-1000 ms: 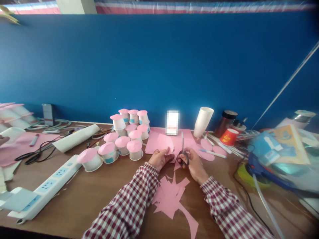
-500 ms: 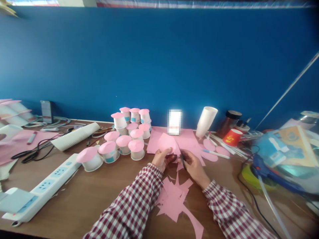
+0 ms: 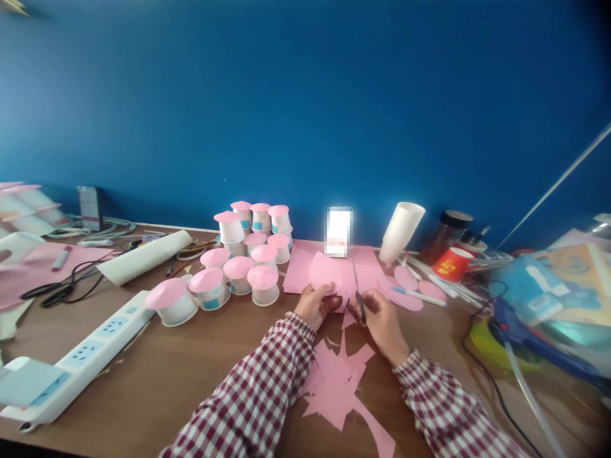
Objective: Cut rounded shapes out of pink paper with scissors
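In the middle of the desk my left hand [image 3: 316, 305] pinches a piece of pink paper [image 3: 327, 270], thumb on top. My right hand [image 3: 380, 320] is closed around the handles of dark scissors [image 3: 361, 308]. Their blades point away from me, just right of the held piece; whether they touch it I cannot tell. Beneath lies a larger pink sheet [image 3: 296, 264]. Pink paper scraps [image 3: 331, 385] are heaped on the desk between my forearms.
Several paper cups with pink paper tops [image 3: 262, 277] stand to the left, some stacked. Further left are a power strip [image 3: 90, 350] and nested white cups [image 3: 147, 257]. A leaning cup stack [image 3: 401, 230], a red cup [image 3: 452, 264] and a blue glue gun [image 3: 529, 337] are at right.
My right hand with the scissors has moved a little to the right, away from the left hand and the held paper. The view has tilted slightly down.
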A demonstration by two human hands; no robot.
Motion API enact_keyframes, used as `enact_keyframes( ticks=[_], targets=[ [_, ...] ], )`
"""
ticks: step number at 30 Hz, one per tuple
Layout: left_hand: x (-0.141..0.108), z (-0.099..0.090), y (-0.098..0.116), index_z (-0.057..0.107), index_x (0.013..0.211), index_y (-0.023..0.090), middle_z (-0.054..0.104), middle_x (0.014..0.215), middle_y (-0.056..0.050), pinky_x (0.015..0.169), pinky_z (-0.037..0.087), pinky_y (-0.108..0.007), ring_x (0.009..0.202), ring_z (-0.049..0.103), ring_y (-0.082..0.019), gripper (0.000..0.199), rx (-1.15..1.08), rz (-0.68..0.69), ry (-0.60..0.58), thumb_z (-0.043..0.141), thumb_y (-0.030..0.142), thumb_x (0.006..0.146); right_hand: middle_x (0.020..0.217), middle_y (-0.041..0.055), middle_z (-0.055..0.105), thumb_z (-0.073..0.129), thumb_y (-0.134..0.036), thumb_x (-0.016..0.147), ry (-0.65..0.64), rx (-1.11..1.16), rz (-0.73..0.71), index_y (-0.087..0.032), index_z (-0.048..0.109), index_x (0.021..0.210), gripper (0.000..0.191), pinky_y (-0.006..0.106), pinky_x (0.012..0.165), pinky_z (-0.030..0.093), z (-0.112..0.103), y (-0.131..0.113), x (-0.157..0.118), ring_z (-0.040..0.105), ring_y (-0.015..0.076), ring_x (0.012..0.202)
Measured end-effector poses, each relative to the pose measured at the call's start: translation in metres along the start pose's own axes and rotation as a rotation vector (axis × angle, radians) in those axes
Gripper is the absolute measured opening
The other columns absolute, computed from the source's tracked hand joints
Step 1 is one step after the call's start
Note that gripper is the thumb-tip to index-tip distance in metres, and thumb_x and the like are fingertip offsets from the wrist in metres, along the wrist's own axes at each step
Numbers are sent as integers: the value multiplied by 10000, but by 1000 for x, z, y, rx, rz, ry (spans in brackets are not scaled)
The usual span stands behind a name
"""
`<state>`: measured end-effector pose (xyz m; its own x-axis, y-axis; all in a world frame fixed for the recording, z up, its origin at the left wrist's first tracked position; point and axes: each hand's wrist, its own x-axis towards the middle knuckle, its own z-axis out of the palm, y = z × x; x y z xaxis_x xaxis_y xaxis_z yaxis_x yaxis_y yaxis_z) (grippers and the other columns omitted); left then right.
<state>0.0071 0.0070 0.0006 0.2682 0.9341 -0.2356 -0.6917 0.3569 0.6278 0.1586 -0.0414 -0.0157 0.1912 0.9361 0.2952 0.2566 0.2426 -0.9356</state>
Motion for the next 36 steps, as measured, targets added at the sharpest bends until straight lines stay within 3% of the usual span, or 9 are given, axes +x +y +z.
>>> enact_keyframes(
  ticks=[5, 9, 15, 19, 22, 27, 30, 36],
  targets=[
    [1, -1, 1, 639, 723, 112, 643, 718, -55, 527, 522, -179, 703, 653, -145, 114, -9, -32, 25, 741, 128, 674, 756, 32, 636, 715, -508, 727, 33, 52, 30, -205, 569, 849, 357, 276, 530, 493, -1, 2, 3, 592, 172, 625],
    [3, -3, 3, 624, 702, 126, 640, 717, -47, 586, 523, -209, 750, 661, -163, 122, -69, -29, 57, 740, 124, 663, 758, 33, 628, 697, -477, 761, 52, 62, -7, -200, 554, 821, 318, 303, 605, 517, -3, 0, 5, 613, 184, 677],
    [4, -5, 4, 614, 686, 141, 677, 884, -88, 804, 504, -295, 970, 631, -217, 152, -125, 17, -43, 757, 149, 636, 856, 67, 631, 713, -475, 748, 129, -80, -68, -198, 544, 899, 358, 368, 743, 526, -12, 0, 10, 623, 219, 799],
    [2, -7, 4, 606, 671, 141, 678, 922, -106, 785, 503, -328, 958, 630, -242, 184, -50, -51, -138, 780, 176, 620, 839, 77, 641, 688, -513, 757, 111, -118, -60, -195, 547, 880, 369, 382, 728, 523, -12, -1, 10, 619, 225, 770],
    [1, -9, 6, 629, 723, 144, 677, 899, -101, 751, 513, -363, 904, 636, -241, 166, 24, -110, -193, 768, 197, 649, 801, 57, 639, 719, -508, 726, 111, -17, -6, -197, 535, 880, 393, 336, 639, 523, -11, -3, 9, 618, 210, 731],
    [2, -8, 9, 652, 763, 142, 685, 917, -86, 732, 502, -282, 859, 632, -177, 147, 14, -37, -80, 752, 151, 656, 796, 25, 613, 738, -461, 718, 200, 88, 32, -210, 522, 901, 378, 293, 569, 516, -14, -3, 12, 599, 178, 703],
    [4, -8, 9, 649, 743, 140, 687, 980, -105, 805, 494, -310, 928, 628, -201, 153, -31, -18, -79, 758, 166, 639, 803, 15, 610, 743, -437, 719, 225, 113, 40, -217, 523, 912, 367, 306, 600, 532, -16, -3, 14, 600, 170, 705],
    [3, -8, 8, 655, 749, 164, 692, 1016, -99, 942, 439, -361, 1071, 594, -240, 172, -39, -13, -100, 770, 201, 627, 962, 41, 619, 716, -404, 764, 95, 199, -10, -236, 520, 973, 332, 354, 791, 535, -8, -4, 11, 616, 190, 901]
  ],
)
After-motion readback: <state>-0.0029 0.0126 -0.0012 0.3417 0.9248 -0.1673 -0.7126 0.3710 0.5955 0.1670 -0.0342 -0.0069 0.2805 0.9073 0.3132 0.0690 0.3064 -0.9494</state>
